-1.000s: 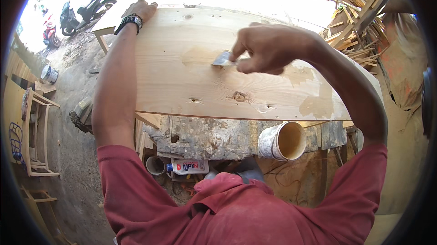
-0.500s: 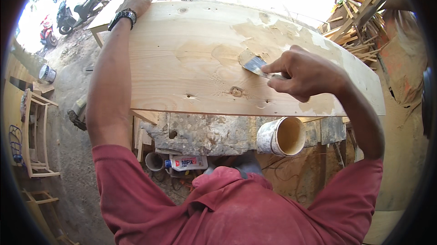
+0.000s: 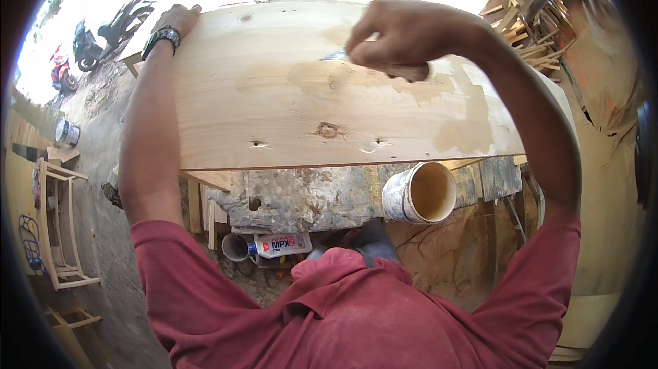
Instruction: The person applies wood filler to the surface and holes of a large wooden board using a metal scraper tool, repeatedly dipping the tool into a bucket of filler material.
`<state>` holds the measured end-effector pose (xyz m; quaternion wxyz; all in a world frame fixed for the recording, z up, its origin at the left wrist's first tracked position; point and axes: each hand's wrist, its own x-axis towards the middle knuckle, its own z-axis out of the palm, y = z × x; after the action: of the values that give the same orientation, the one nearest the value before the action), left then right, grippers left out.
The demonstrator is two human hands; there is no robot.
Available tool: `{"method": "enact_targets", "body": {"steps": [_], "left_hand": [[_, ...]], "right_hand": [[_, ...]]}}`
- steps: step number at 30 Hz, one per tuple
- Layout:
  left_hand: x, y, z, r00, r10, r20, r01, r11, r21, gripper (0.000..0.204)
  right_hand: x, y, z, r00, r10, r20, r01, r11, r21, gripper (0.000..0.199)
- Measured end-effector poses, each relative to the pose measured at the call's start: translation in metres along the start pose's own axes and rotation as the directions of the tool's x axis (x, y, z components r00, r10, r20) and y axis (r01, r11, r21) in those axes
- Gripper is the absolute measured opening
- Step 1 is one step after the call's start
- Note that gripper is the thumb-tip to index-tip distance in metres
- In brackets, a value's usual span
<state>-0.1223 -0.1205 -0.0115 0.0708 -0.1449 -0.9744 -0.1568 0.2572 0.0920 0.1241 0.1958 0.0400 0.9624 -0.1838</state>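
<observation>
A pale wooden board point(image 3: 226, 112) lies across the bench in front of me, with knots and beige filler patches point(image 3: 462, 132) on its face. My left hand point(image 3: 179, 21), a dark watch on its wrist, grips the board's far left corner; its fingertips are partly hidden beyond the edge. In my right hand point(image 3: 401, 37) is a putty knife, its blade point(image 3: 335, 56) low over the far middle of the board, where I cannot tell whether it touches. The knife's handle is hidden inside my closed fingers.
A white bucket point(image 3: 411, 198), stained with beige filler, stands at the near edge of the rough workbench point(image 3: 301, 194). Below lie a white bottle point(image 3: 282, 244) and a grey cup point(image 3: 235, 246). Wood scraps point(image 3: 541, 40) are heaped at far right; wooden frames point(image 3: 51, 225) stand left.
My right hand has swept the putty knife away from me and to the left over the board. My left hand still holds the corner, and the whole view has shifted slightly.
</observation>
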Motion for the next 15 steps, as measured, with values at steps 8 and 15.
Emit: {"method": "enact_targets", "body": {"steps": [8,15], "left_hand": [[0.002,-0.002,-0.005,0.997,-0.011,0.077,0.007,0.999,0.048,0.062],[-0.002,0.002,-0.005,0.995,-0.009,0.098,0.007,1.0,0.028,0.061]], "right_hand": [[-0.017,0.008,0.017,0.977,0.058,0.206,-0.017,0.98,-0.196,0.026],[-0.098,-0.017,0.027,0.957,0.212,0.2,-0.194,0.975,-0.105,0.048]]}}
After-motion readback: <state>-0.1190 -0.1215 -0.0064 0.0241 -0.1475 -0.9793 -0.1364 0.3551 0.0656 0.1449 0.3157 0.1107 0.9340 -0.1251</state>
